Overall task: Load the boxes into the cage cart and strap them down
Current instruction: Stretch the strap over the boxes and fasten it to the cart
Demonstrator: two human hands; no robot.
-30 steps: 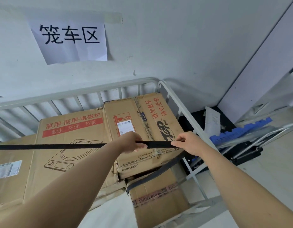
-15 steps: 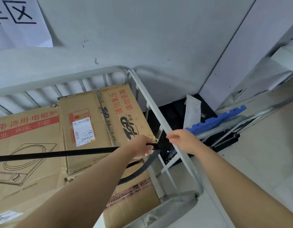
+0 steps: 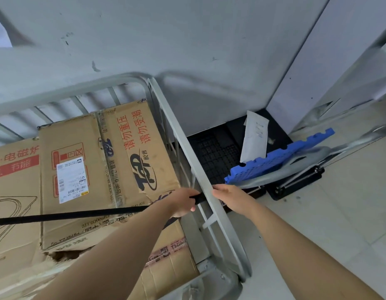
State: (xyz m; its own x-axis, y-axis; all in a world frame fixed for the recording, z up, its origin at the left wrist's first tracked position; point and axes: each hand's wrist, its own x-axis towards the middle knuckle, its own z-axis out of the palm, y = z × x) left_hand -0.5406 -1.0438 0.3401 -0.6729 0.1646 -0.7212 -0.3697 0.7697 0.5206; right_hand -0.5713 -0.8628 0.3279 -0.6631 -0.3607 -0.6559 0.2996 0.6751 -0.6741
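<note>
Cardboard boxes fill the grey cage cart (image 3: pixel 188 148): a "TOP" box (image 3: pixel 90 169) on top, a red-banded box (image 3: pixel 14 191) to its left, and a taped box (image 3: pixel 168 265) below. A black strap (image 3: pixel 79 214) runs taut from the left across the box fronts. My left hand (image 3: pixel 183 202) is shut on the strap, just inside the cart's right side rail, and the strap's end reaches the rail. My right hand (image 3: pixel 231 198) is outside that rail with its thumb against it. Whether it grips the strap is hidden by the rail.
Right of the cart, in the wall corner, a black grid pallet (image 3: pixel 216 152) lies on the floor with a white paper sleeve (image 3: pixel 255 137) on it. A blue plastic pallet (image 3: pixel 274 161) leans over a folded grey trolley (image 3: pixel 296 182). A pale tiled floor (image 3: pixel 350 213) spreads to the right.
My left hand has carried the strap rightward to the cart's side rail. My right hand let go of the strap and moved around to the rail's outer side. The view swung right.
</note>
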